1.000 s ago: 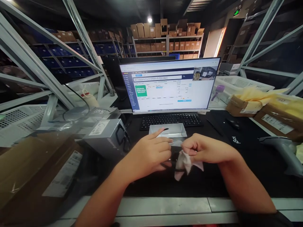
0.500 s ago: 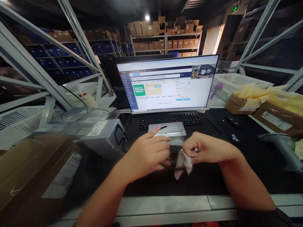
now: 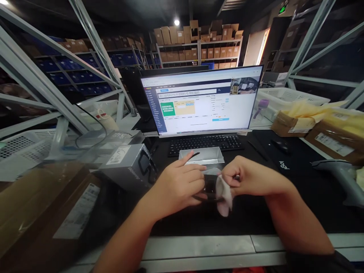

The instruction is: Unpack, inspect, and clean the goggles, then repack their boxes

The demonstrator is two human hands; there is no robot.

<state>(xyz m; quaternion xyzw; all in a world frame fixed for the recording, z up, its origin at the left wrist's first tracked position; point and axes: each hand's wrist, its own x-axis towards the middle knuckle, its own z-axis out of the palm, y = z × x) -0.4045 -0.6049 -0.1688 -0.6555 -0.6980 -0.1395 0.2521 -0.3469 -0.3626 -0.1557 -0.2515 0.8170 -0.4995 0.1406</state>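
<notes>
My left hand [image 3: 179, 184] is closed round a dark pair of glasses [image 3: 209, 189] held just above the black desk mat [image 3: 284, 212], with its forefinger stretched out. My right hand [image 3: 250, 178] pinches a small pale cloth [image 3: 223, 194] against the glasses. Behind both hands lies an open grey box tray [image 3: 203, 155], and behind that a black keyboard [image 3: 206, 143] and a lit monitor [image 3: 201, 100].
A grey glasses box [image 3: 125, 167] and brown cartons [image 3: 42, 212] lie at the left. At the right are a mouse [image 3: 280, 146], a pen [image 3: 256, 151], a grey scanner [image 3: 338, 178] and cartons with yellow padding [image 3: 321, 121]. White baskets [image 3: 19, 144] and metal frame bars stand around.
The cloth has folded up from hanging loose and now lies against the glasses. Both hands stay together in the same place.
</notes>
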